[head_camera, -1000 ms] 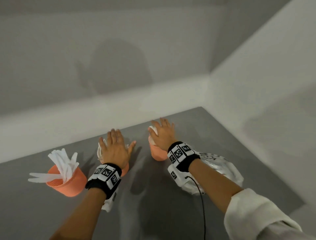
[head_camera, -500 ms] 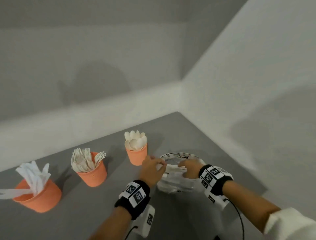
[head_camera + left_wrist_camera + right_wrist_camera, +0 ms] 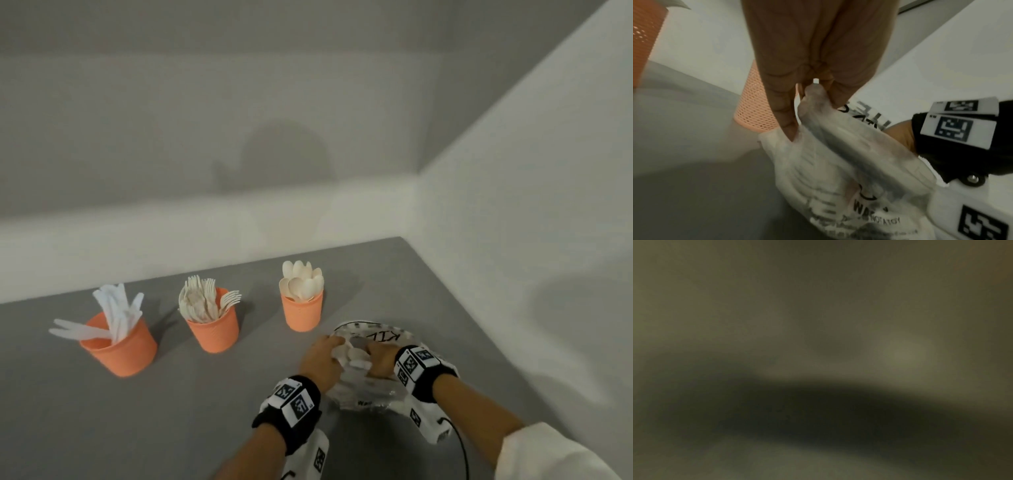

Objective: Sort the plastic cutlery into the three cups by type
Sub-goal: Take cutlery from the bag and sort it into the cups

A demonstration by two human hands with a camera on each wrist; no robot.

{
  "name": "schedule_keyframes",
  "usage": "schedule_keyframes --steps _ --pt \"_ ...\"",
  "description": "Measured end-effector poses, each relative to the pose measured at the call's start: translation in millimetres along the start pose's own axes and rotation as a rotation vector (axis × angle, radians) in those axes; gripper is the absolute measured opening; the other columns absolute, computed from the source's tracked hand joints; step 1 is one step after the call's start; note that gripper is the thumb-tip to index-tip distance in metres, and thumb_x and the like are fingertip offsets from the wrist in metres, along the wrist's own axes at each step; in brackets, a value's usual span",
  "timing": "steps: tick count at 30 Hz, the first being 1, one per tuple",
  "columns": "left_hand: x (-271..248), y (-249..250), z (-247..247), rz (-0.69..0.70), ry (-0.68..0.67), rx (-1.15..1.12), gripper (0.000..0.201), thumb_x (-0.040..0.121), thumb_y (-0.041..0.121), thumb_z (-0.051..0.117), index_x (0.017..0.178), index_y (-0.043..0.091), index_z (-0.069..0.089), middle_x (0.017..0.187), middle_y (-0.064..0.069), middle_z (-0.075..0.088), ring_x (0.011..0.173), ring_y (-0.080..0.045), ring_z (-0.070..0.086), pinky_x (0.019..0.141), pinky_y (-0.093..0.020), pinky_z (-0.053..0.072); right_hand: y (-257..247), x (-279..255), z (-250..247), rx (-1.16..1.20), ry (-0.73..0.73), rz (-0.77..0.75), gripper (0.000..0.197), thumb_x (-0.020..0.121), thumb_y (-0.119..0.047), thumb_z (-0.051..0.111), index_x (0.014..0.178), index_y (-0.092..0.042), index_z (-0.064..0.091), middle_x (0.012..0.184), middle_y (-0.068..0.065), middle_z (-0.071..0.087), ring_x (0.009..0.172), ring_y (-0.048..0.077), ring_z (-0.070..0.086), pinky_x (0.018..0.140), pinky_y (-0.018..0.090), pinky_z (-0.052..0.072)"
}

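Note:
Three orange cups stand in a row on the grey table point(image 3: 102, 428). The left cup point(image 3: 120, 346) holds white knives point(image 3: 116, 313), one lying across its rim. Forks point(image 3: 202, 301) fill the middle cup point(image 3: 214, 330). The right cup point(image 3: 303, 311) carries spoons point(image 3: 301, 281). Right of them lies a clear plastic bag point(image 3: 370, 390) with black print. My left hand point(image 3: 322, 359) pinches its edge point(image 3: 812, 97). On the bag's other side my right hand point(image 3: 378, 359) grips it. The right wrist view is dark and blurred.
Pale walls meet in a corner behind the table, and the right wall runs close to the bag. A black cable point(image 3: 460, 445) trails from my right wrist. A white sleeve point(image 3: 548, 455) covers my right forearm.
A second ago my hands rested on the middle and right cups. They came back to the bag and now hold it from both sides, with the head view swung left.

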State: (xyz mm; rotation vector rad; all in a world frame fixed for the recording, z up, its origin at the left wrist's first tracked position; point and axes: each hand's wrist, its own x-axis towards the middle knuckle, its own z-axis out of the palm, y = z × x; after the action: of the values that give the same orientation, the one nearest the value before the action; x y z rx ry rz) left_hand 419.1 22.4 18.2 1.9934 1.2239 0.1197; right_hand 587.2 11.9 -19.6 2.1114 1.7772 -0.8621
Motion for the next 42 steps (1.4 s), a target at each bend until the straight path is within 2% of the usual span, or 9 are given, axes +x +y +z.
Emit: schedule_keyframes --steps 5,11,15,22,28,30,34,38,42 --pt "-1 3 -5 -0.003 0.074 0.016 0.050 0.086 -0.001 0.044 0.134 0.012 0.047 0.139 -0.009 0.046 0.128 -0.025 0.043 0.104 -0.025 0.032 6 4 2 0.025 0.081 -0.063 0.079 0.068 -0.074 0.048 0.138 -0.041 0.033 0.147 0.000 0.039 0.134 0.026 0.037 0.112 0.043 0.030" --pt "-6 16 -4 -0.018 0.147 0.183 0.044 0.085 -0.003 0.042 0.126 0.011 0.052 0.126 -0.013 0.049 0.115 -0.031 0.051 0.096 -0.034 0.042 13 -7 3 0.037 0.103 -0.043 0.058 0.086 -0.053 0.050 0.137 -0.027 0.041 0.141 -0.001 0.045 0.131 0.023 0.041 0.111 0.036 0.031" --pt "-8 21 -3 -0.037 0.161 0.274 0.040 0.088 0.000 0.043 0.126 0.013 0.051 0.125 -0.014 0.047 0.111 -0.033 0.053 0.093 -0.035 0.044 17 -11 -2 0.126 0.085 -0.031 0.055 0.079 -0.054 0.060 0.123 -0.022 0.055 0.126 0.002 0.058 0.115 0.023 0.053 0.100 0.034 0.041" --pt "-9 21 -6 -0.046 0.143 0.264 0.038 0.089 0.008 0.047 0.126 0.015 0.052 0.126 -0.013 0.050 0.114 -0.031 0.053 0.095 -0.033 0.042 9 -24 -1 0.233 0.111 -0.111 0.051 0.077 -0.057 0.060 0.120 -0.029 0.058 0.122 -0.003 0.061 0.112 0.019 0.055 0.104 0.039 0.041" --pt "-11 19 5 -0.049 0.140 0.264 0.038 0.088 0.004 0.043 0.125 0.013 0.047 0.122 -0.015 0.050 0.110 -0.032 0.054 0.092 -0.034 0.044 -2 -31 -1 0.157 0.100 -0.117 0.049 0.085 -0.029 0.061 0.132 -0.025 0.047 0.129 -0.002 0.056 0.121 0.019 0.050 0.107 0.035 0.037" --pt "-11 15 6 -0.059 0.138 0.305 0.038 0.089 0.003 0.042 0.126 0.012 0.046 0.122 -0.015 0.049 0.111 -0.032 0.054 0.093 -0.036 0.044 -6 -35 -1 0.189 0.093 -0.125 0.057 0.081 -0.030 0.066 0.133 -0.028 0.045 0.129 -0.002 0.057 0.120 0.019 0.051 0.107 0.035 0.038" --pt "-13 3 -1 -0.114 0.224 0.458 0.027 0.095 0.007 0.037 0.119 0.010 0.048 0.121 -0.012 0.049 0.107 -0.029 0.056 0.088 -0.036 0.047 -3 -30 2 0.153 0.061 -0.180 0.078 0.079 -0.068 0.050 0.143 -0.027 0.033 0.148 0.000 0.039 0.137 0.022 0.035 0.116 0.039 0.025" --pt "-12 -5 -1 -0.110 0.278 0.579 0.029 0.095 0.008 0.037 0.120 0.013 0.050 0.125 -0.008 0.043 0.107 -0.024 0.053 0.085 -0.033 0.047 -5 -42 -8 0.094 0.022 -0.126 0.056 0.093 -0.043 0.049 0.140 -0.014 0.038 0.144 0.006 0.043 0.132 0.024 0.040 0.109 0.031 0.028" --pt "-9 -6 -1 -0.119 0.261 0.586 0.031 0.095 0.008 0.037 0.121 0.014 0.052 0.126 -0.008 0.040 0.109 -0.024 0.051 0.088 -0.036 0.047 -3 -49 -14 0.013 0.049 -0.165 0.050 0.093 -0.044 0.049 0.136 -0.018 0.042 0.139 0.006 0.048 0.125 0.023 0.045 0.104 0.031 0.032"
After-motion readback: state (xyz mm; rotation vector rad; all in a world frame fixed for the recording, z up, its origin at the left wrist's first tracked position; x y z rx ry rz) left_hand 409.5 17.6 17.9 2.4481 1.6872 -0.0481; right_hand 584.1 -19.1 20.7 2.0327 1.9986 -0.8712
